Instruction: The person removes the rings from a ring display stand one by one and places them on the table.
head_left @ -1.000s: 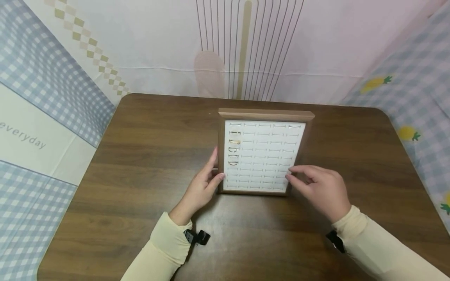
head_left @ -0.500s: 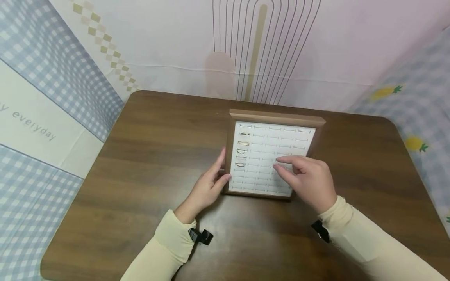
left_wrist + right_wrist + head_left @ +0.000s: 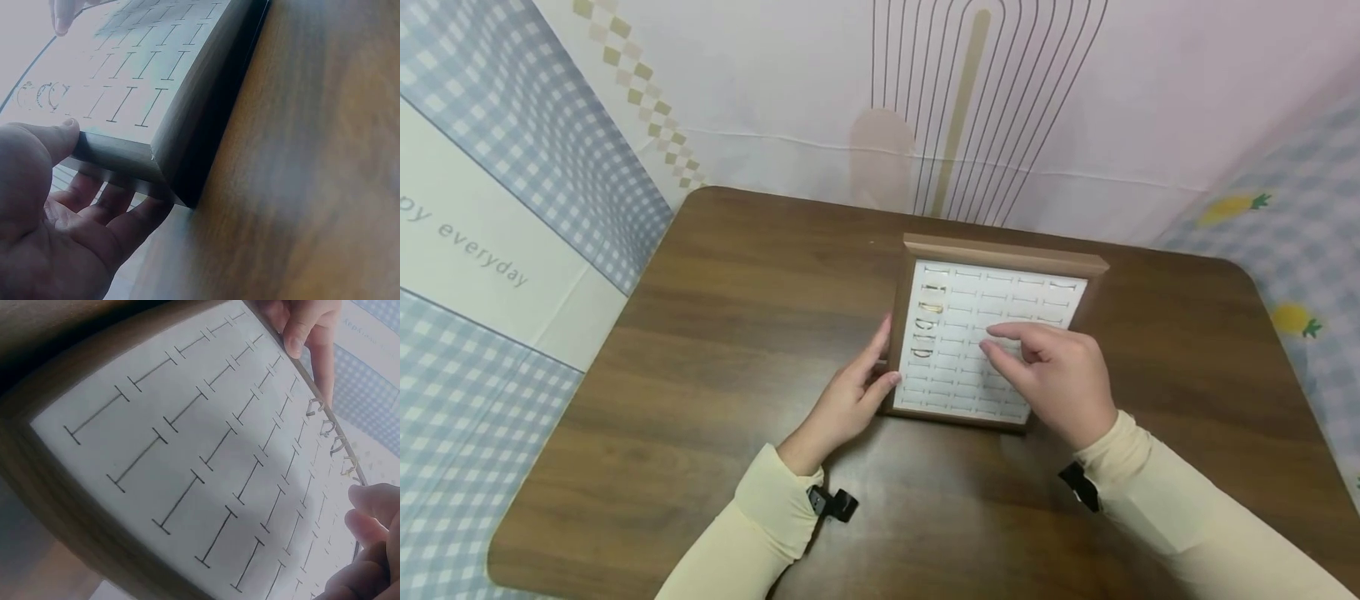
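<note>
A ring display box with a brown wooden frame stands tilted back on the table, its white slotted board facing me. Several thin rings, some gold-toned, sit in slots down the board's left column. My left hand grips the box's left side, thumb on the front edge, fingers behind. My right hand hovers before the middle of the board, thumb and forefinger slightly apart with nothing visible between them. In the right wrist view its fingertips appear near the ring column; whether they touch the board cannot be told.
The box stands on a brown wooden table with rounded corners. A pale patterned cloth hangs behind it. Blue checked cloth hangs at the left, and another with pineapples at the right.
My right hand has moved left from the board's right edge to over its middle. The left hand keeps its grip. The head view has shifted, so the scene sits farther right.
</note>
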